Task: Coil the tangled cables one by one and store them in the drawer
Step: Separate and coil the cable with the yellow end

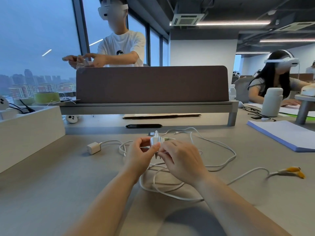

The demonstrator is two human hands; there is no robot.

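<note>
Head view is showing me pinching the white charger [156, 141] between the thumb and fingers of my left hand [138, 155], just above the desk [51, 184]. My right hand [183, 160] is curling its fingertips by the prongs, pinching a strand of the white cables [170, 190], which are lying looped and tangled beneath both hands. A second charger [93, 147] is sitting apart to the left.

The charger [155, 141] in the fingers [156, 147] and a 2nd charger [93, 147] left of them are smooth white plastic (the held 1 glossier). Cables [221, 166] under and right of the fingers have smooth, slightly shiny white sheaths. The desk [51, 193] beneath is matt. Beyond the fingers, the divider [151, 84] looks like matt brown cloth.
</note>
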